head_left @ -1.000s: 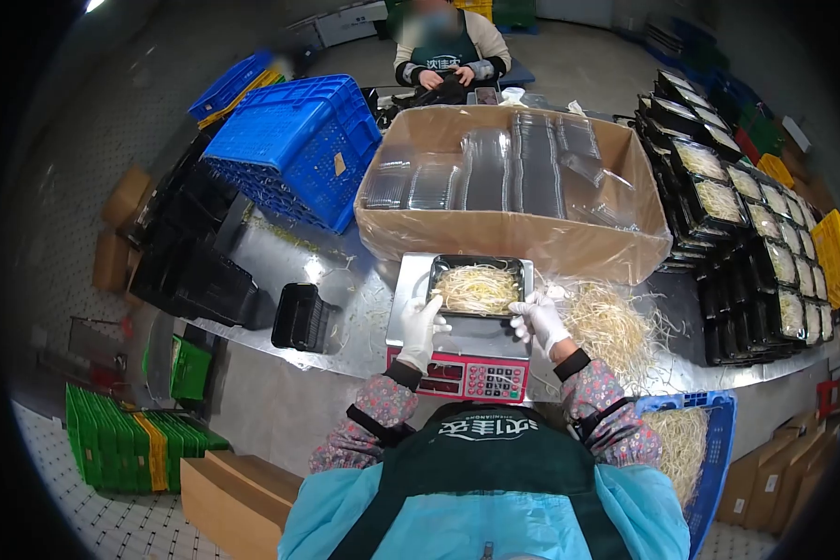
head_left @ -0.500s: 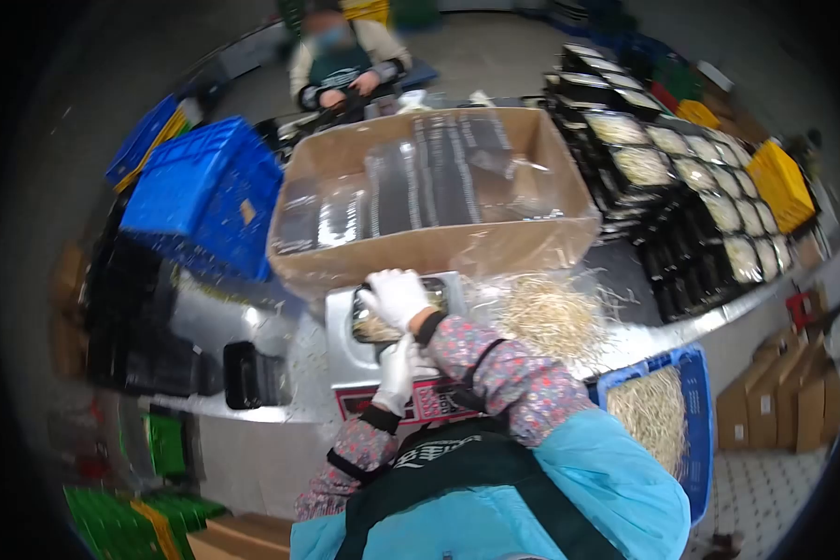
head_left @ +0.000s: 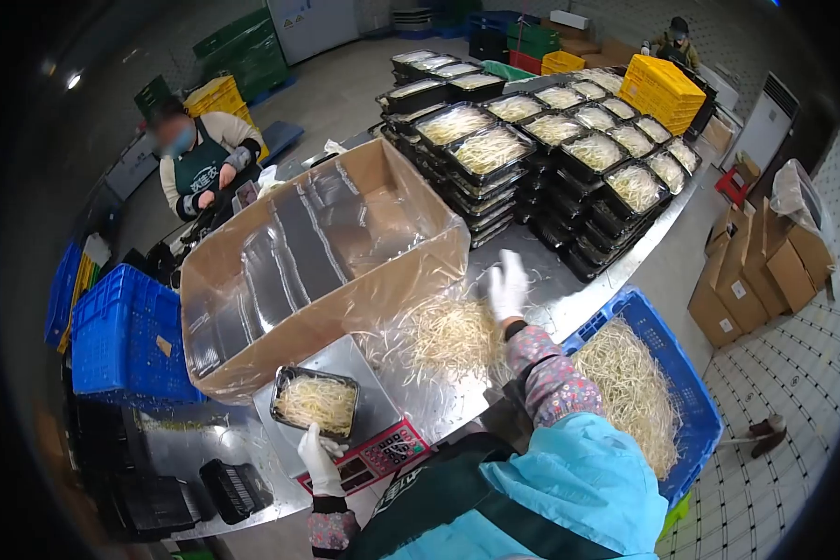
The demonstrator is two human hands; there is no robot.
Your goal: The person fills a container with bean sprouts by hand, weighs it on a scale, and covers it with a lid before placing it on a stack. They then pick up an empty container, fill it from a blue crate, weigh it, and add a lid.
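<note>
A black plastic tray of bean sprouts (head_left: 315, 403) sits on the weighing scale (head_left: 369, 385), which has a red keypad panel. My left hand (head_left: 319, 457), in a white glove, grips the tray's near edge, its thumb partly apart from the fingers. My right hand (head_left: 508, 287), also gloved, hovers at the far right side of a loose heap of bean sprouts (head_left: 450, 338). Its fingers are spread and nothing is in them. By my right arm stands a blue crate (head_left: 698, 411) full of bean sprouts.
A large cardboard box (head_left: 411, 266) holding stacked clear plastic lids stands behind the scale. Stacks of filled black trays (head_left: 487, 154) line the far right. A blue crate (head_left: 126, 336) and black trays (head_left: 233, 490) are at left. A co-worker (head_left: 201, 163) works across the table.
The view has turned to the right. My right hand has left the tray and moved right to the sprout heap, opening out. My left hand stays at the tray's near side.
</note>
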